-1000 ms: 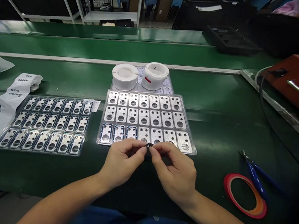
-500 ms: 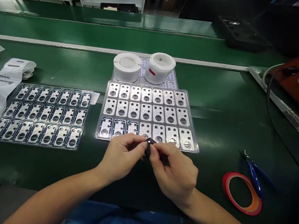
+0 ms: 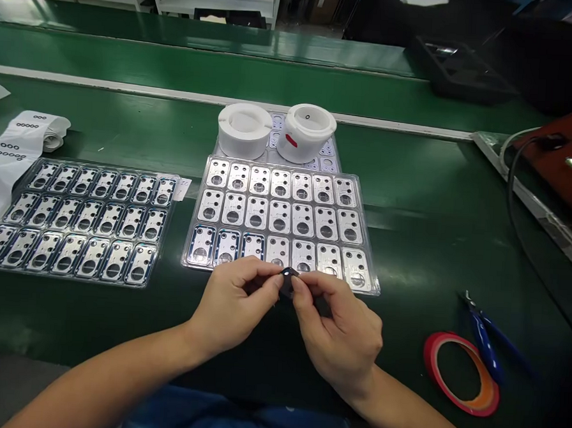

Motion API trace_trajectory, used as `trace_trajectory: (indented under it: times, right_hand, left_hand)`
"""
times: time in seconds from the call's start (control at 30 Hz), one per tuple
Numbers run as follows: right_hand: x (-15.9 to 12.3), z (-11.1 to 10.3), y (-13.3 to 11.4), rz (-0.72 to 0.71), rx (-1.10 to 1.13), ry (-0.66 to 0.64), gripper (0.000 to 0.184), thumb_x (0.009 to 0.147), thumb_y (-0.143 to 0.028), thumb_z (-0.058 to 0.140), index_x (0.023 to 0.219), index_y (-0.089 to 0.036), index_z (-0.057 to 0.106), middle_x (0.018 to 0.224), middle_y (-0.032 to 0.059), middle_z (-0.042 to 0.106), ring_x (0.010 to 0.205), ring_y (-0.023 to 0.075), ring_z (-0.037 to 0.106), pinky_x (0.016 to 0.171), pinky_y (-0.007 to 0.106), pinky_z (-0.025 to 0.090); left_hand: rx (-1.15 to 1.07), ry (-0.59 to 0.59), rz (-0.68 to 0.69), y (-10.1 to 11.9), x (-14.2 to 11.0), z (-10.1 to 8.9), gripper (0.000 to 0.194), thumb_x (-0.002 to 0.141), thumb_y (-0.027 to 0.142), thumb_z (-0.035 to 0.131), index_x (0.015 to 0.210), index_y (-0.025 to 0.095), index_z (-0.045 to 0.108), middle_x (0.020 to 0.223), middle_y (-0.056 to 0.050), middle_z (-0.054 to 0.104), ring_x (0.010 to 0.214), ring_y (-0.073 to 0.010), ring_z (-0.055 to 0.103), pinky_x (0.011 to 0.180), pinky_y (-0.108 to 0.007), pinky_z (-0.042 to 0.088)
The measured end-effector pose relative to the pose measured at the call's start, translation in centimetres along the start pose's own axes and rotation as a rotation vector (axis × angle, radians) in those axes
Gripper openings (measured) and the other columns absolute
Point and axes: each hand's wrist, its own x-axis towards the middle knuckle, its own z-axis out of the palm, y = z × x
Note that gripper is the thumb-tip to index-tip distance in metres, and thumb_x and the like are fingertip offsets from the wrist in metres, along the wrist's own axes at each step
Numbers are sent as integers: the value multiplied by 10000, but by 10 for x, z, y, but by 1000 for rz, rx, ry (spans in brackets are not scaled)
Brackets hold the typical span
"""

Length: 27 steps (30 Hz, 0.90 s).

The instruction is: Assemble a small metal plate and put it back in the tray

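Observation:
My left hand [image 3: 233,304] and my right hand [image 3: 340,332] meet at the near edge of the green bench, fingertips pinched together on a small dark part [image 3: 287,276] between them. Just beyond the fingers lies a clear tray [image 3: 194,225] of silver metal plates in three rows; the three leftmost plates of its near row have blue rims. Both hands are closed in a pinch, and the part is too small to name.
A second tray of blue-rimmed plates [image 3: 77,219] lies at the left, beside a white label strip [image 3: 18,146]. Two white round holders [image 3: 245,130] stand behind the middle tray. Red tape ring [image 3: 460,373] and blue cutters [image 3: 483,333] lie at the right, an orange device [image 3: 564,161] beyond.
The view has tilted down a little. My hands stay pinched on the small dark part, turning it slightly between the fingertips.

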Motion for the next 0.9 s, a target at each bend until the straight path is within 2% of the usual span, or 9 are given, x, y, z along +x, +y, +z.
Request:
trace_trajectory:
  times: [0.3, 0.5, 0.63, 0.7, 0.83, 0.9]
  right_hand:
    - [-5, 0, 0, 198, 93, -71, 66, 941, -212, 657, 1002, -214, 631, 647, -69, 706, 539, 123, 691, 596, 222, 550]
    - [-6, 0, 2, 176, 128, -44, 191, 930, -152, 645, 1113, -206, 638, 652, -59, 693, 508, 123, 655, 579, 243, 556]
    - [-5, 1, 3, 130, 179, -63, 144, 929, -110, 641, 1008, -227, 673, 779, -27, 711, 587, 123, 669, 590, 236, 560]
    - [-4, 1, 3, 111, 208, -88, 165, 933, -88, 628, 1004, -231, 666, 808, -19, 695, 628, 130, 665, 619, 247, 568]
    - [-2, -2, 1, 56, 186, -93, 186, 937, -72, 598, 1028, -217, 671, 982, 55, 636, 822, 181, 665, 680, 293, 588]
    - [-1, -3, -1, 42, 148, -80, 179, 930, -70, 607, 1024, -209, 668, 975, 60, 620, 824, 184, 655, 657, 289, 575]
  left_hand:
    - [213, 62, 272, 2, -1, 0, 137, 884, 116, 617, 927, 133, 746, 757, -33, 712, 668, -111, 640, 644, -219, 513]
    - [237, 84, 333, 1, -2, 0, 138, 881, 96, 618, 940, 150, 730, 765, -24, 710, 669, -105, 641, 642, -207, 517]
    - [251, 99, 366, 0, -2, 0, 159, 874, 83, 617, 960, 159, 727, 780, -26, 716, 687, -110, 651, 655, -209, 529]
    - [253, 111, 389, 0, -2, -1, 160, 877, 85, 614, 962, 163, 725, 780, -27, 714, 689, -111, 654, 657, -210, 536]
    - [257, 133, 418, 0, -1, -1, 160, 875, 84, 613, 959, 164, 723, 783, -31, 713, 680, -113, 653, 649, -213, 540]
    - [258, 135, 424, 0, -1, -1, 156, 871, 83, 617, 958, 156, 724, 775, -35, 712, 679, -116, 655, 647, -212, 540]
